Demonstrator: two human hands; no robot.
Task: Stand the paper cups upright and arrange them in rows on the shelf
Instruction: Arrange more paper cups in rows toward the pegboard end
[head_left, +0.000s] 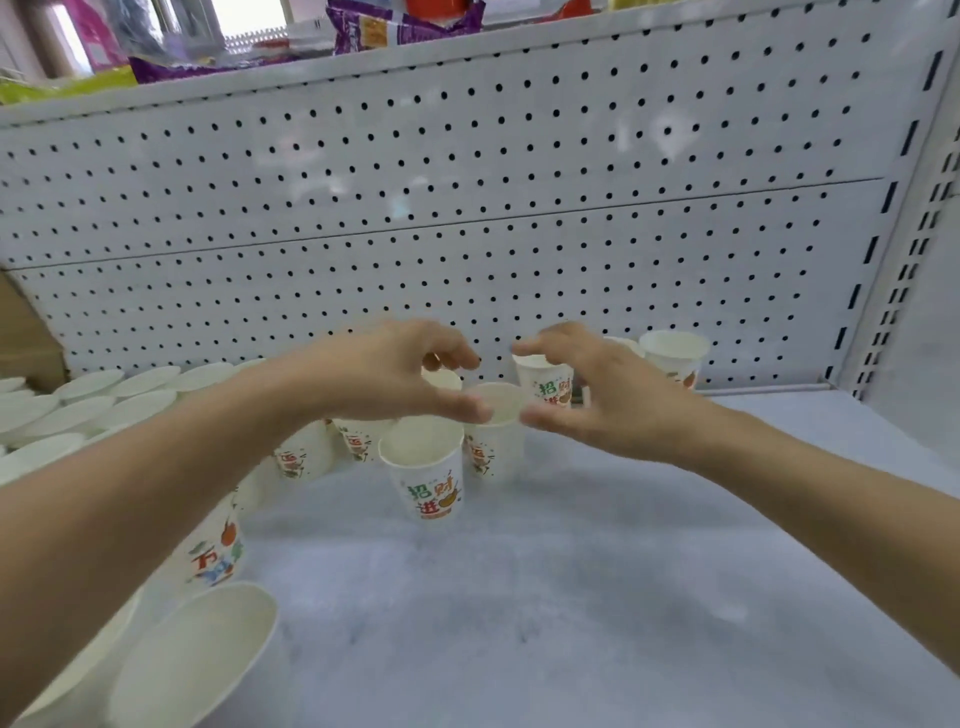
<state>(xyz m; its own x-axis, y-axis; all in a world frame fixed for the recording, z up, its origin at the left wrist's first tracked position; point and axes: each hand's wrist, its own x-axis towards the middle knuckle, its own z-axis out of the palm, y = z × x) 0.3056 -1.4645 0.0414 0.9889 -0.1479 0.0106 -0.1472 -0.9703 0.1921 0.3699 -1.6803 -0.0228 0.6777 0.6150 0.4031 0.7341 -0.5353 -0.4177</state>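
White printed paper cups stand on the shelf (571, 582). One upright cup (423, 470) is nearest, another cup (493, 441) stands behind it, a third cup (550, 387) further back, and a far cup (675, 353) by the back panel. Rows of upright cups (104, 400) fill the left side. My left hand (384, 379) hovers over the middle group with curved, spread fingers, thumb near a cup rim. My right hand (602, 395) mirrors it beside the third cup, fingertips at its rim. Neither hand plainly grips a cup. My left forearm hides several cups.
A large cup (192, 660) lies tilted at the lower left, with another printed cup (215, 545) above it. A white pegboard (467, 208) backs the shelf and a slotted upright (893, 249) bounds it on the right. Snack bags (374, 28) sit on the shelf above.
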